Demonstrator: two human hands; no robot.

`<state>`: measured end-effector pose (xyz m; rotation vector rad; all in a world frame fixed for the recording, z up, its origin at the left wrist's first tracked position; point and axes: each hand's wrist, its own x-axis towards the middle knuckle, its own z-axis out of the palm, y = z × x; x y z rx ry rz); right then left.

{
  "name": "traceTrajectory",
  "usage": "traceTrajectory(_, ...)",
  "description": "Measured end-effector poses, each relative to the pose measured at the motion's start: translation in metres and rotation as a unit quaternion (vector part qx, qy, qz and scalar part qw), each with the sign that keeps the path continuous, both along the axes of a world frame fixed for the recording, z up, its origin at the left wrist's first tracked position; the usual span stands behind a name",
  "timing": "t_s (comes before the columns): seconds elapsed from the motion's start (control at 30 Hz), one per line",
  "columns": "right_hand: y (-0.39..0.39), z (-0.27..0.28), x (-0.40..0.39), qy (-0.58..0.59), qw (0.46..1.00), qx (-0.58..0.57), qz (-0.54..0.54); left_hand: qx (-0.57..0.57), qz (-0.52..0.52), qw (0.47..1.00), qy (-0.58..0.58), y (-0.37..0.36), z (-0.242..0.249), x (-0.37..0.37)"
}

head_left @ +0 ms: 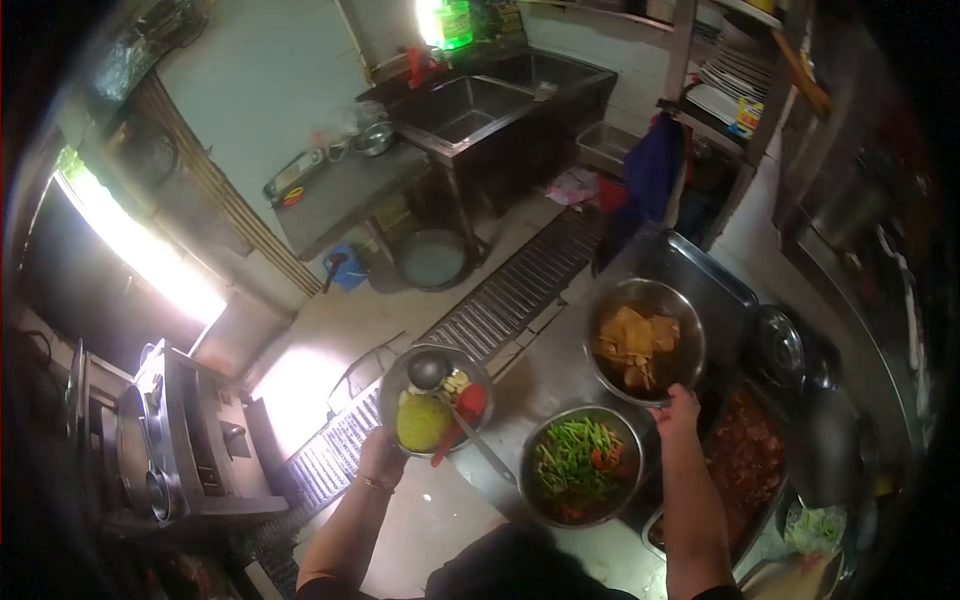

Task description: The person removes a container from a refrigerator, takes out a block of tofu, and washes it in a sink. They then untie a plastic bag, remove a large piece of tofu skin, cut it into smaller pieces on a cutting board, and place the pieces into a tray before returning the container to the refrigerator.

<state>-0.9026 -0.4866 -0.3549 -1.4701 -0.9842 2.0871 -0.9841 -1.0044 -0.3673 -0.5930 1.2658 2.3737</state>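
Note:
My left hand (380,455) grips the near left rim of a metal basin (393,382). In it are a rounded yellow-green lump (423,421), pale chopped pieces (456,382), something red (471,400) and a dark round ladle head or cup (428,369). A long metal handle (487,452) sticks out over the rim. My right hand (680,408) is closed on the near rim of another metal bowl (597,372), which contains golden-brown pieces (635,340) in dark liquid. Between them stands a bowl of cut green vegetables (580,462) with red bits.
A tray of reddish-brown food (745,450) lies right of the greens, with shredded pale green vegetable (815,528) beyond. Behind are an empty-looking metal tray (715,270) and a lid (780,345). A slatted floor drain (515,300) crosses the floor towards sinks (465,110).

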Motion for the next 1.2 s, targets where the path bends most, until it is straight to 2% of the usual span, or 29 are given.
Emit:
traceTrajectory(0.1,-0.001,0.01,0.003,0.033,0.999,0.012,-0.003,0.001,0.003,1.0,-0.024,0.005,0.011,-0.018)
traceTrajectory(0.13,-0.002,0.014,0.006,0.041,0.999,0.016,-0.007,-0.129,-0.084,0.984,0.089,-0.004,-0.01,-0.028)
traceTrajectory(0.17,-0.003,0.018,0.01,0.054,0.998,0.002,-0.018,-0.263,-0.139,0.934,0.199,-0.013,-0.033,-0.038)
traceTrajectory(0.3,-0.014,0.048,0.034,0.13,0.987,-0.018,-0.088,-0.219,-0.12,0.946,0.208,0.018,-0.052,-0.088)
traceTrajectory(0.33,-0.02,0.06,0.046,0.148,0.982,-0.012,-0.116,-0.283,-0.153,0.913,0.25,0.036,-0.04,-0.096)
traceTrajectory(0.4,-0.033,0.103,0.075,0.184,0.979,0.022,-0.087,-0.54,-0.278,0.703,0.37,0.09,0.031,-0.098)
traceTrajectory(0.43,-0.035,0.116,0.094,0.2,0.976,0.043,-0.075,-0.558,-0.315,0.661,0.391,0.117,0.053,-0.098)
traceTrajectory(0.47,-0.031,0.12,0.122,0.194,0.977,0.053,-0.065,-0.319,-0.295,0.859,0.272,0.132,-0.002,-0.117)
traceTrajectory(0.5,-0.035,0.131,0.144,0.187,0.976,0.071,-0.081,-0.069,-0.195,0.972,0.113,0.147,-0.056,-0.134)
traceTrajectory(0.53,-0.043,0.15,0.16,0.182,0.975,0.088,-0.093,-0.025,-0.185,0.981,0.057,0.184,-0.029,-0.131)
traceTrajectory(0.57,-0.051,0.168,0.175,0.18,0.973,0.103,-0.104,0.016,-0.173,0.985,0.0,0.217,-0.011,-0.131)
traceTrajectory(0.67,-0.071,0.188,0.255,0.109,0.979,0.119,-0.121,-0.018,-0.175,0.984,-0.038,0.294,-0.032,-0.13)
traceTrajectory(0.73,-0.097,0.205,0.284,0.088,0.967,0.136,-0.197,-0.096,-0.3,0.94,0.13,0.322,-0.069,-0.138)
traceTrajectory(0.8,-0.126,0.206,0.319,0.055,0.944,0.155,-0.287,-0.065,-0.275,0.958,-0.051,0.351,-0.057,-0.128)
traceTrajectory(0.9,-0.176,0.204,0.369,-0.003,0.917,0.14,-0.373,0.004,-0.224,0.974,-0.033,0.381,-0.065,-0.112)
traceTrajectory(0.93,-0.193,0.209,0.373,-0.007,0.911,0.132,-0.391,-0.032,-0.235,0.971,-0.036,0.383,-0.06,-0.107)
traceTrajectory(1.03,-0.248,0.2,0.414,-0.018,0.893,0.124,-0.432,-0.031,-0.313,0.948,-0.035,0.368,-0.035,-0.095)
traceTrajectory(1.07,-0.264,0.203,0.415,-0.03,0.888,0.132,-0.44,-0.084,-0.328,0.94,-0.033,0.356,-0.022,-0.084)
traceTrajectory(1.17,-0.309,0.209,0.416,-0.061,0.877,0.129,-0.459,-0.007,-0.52,0.852,-0.066,0.279,-0.014,-0.069)
traceTrajectory(1.2,-0.325,0.205,0.42,-0.07,0.875,0.111,-0.466,-0.057,-0.521,0.851,-0.038,0.251,-0.013,-0.054)
